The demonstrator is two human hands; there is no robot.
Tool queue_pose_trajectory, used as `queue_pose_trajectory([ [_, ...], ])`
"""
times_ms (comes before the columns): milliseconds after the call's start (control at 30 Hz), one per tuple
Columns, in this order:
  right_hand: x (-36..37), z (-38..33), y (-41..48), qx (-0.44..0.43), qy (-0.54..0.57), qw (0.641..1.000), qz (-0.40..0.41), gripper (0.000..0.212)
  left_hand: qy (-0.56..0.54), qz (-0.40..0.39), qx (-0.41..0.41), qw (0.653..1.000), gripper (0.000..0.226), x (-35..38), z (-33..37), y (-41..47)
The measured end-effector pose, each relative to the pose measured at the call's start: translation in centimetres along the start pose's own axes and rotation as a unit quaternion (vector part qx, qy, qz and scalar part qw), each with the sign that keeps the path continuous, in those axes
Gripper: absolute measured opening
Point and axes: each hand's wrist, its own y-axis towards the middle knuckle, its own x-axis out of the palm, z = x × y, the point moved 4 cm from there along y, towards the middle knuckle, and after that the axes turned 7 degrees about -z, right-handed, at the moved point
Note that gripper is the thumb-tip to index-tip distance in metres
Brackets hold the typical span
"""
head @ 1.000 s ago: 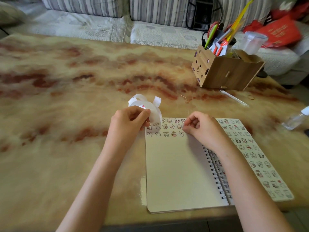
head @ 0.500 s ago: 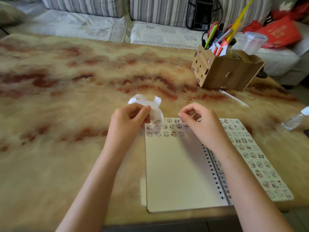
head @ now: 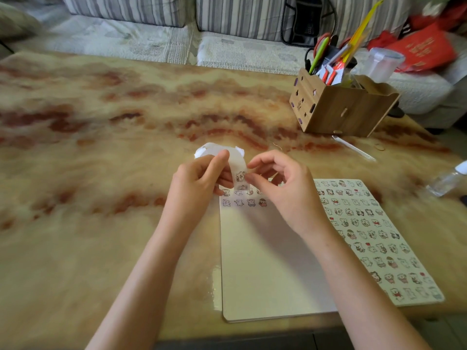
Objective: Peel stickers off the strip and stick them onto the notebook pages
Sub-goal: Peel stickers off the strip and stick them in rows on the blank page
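**Right hand leaves the page and meets the strip**

The right hand (head: 285,188) has lifted off the notebook (head: 273,261) page where it was pressing a second ago and moved left to the sticker strip (head: 237,168); its thumb and forefinger now pinch at the strip's lower end, beside a printed sticker. The left hand (head: 199,180) has stayed at the page's upper left corner, grasping the white strip between thumb and fingers, with the loose curl of backing rising behind its knuckles. The strip hangs just above the top edge of the left page, which carries two short rows of stickers and is otherwise blank. The right page is covered with stickers. The notebook lies open on the marbled tabletop (head: 101,160), near its front edge. A wooden organiser (head: 341,109) with pens stands well behind it, to the right.
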Motion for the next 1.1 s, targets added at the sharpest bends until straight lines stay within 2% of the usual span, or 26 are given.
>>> queue_pose_trajectory([
  [200,-0.03,-0.07,-0.06,-0.009,-0.001,1.000,-0.005,0.009,0.038,-0.028,-0.001,0.999,0.018,0.28,-0.05,-0.24],
  [900,0.10,0.35,0.02,-0.029,-0.067,0.997,-0.013,0.004,0.070,-0.047,-0.003,0.996,0.017,0.51,-0.08,-0.21],
  [1100,0.12,0.17,-0.11,-0.064,-0.102,0.993,0.009,0.003,0.048,-0.033,-0.011,0.998,0.018,0.44,0.02,-0.31],
])
